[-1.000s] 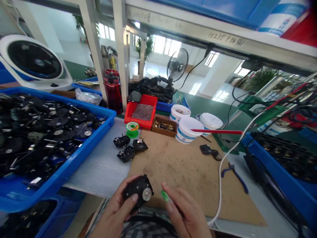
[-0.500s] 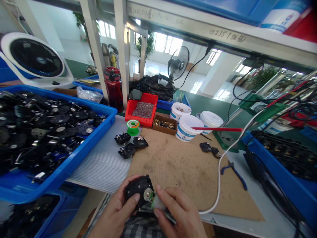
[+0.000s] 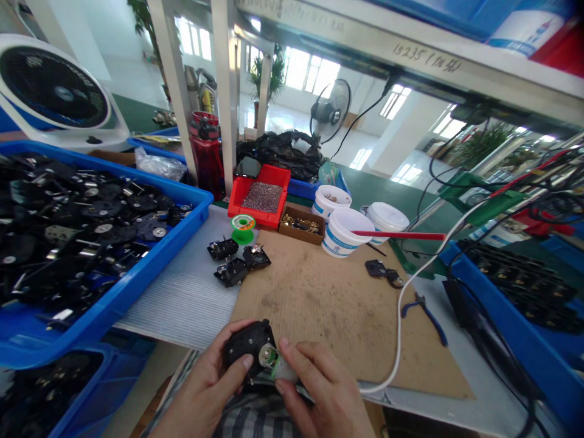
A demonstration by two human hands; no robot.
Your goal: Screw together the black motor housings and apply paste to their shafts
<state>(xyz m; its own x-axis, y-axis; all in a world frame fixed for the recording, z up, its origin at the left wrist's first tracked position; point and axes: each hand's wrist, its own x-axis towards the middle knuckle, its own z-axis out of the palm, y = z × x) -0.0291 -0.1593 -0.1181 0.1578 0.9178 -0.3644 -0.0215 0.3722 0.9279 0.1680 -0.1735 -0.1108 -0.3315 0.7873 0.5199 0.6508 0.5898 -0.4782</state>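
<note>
Low over the table's front edge, my left hand (image 3: 214,377) grips a black plastic housing (image 3: 244,347) with a round metal disc on its right side. The thumb presses on the housing's face. From the right, my right hand (image 3: 319,389) pinches a whitish, rounded piece with a green edge (image 3: 283,368) between thumb and fingers. Its green tip is at the metal disc; whether the two touch, I cannot tell. Several similar black assemblies (image 3: 232,271) lie beyond my left hand, beside a green solder-wire spool (image 3: 242,231).
A blue tray (image 3: 182,213) heaped with black parts fills the left. Behind the cardboard sheet (image 3: 319,304) stand a red bin (image 3: 260,198), a brown box (image 3: 300,228) of brass bits and white tubs (image 3: 342,234). At right lie a white cable (image 3: 398,340), blue-handled pliers (image 3: 429,319) and another blue tray (image 3: 511,316).
The view has shifted slightly. Both hands keep hold of the same pieces in nearly the same pose, with the green tip still at the disc.
</note>
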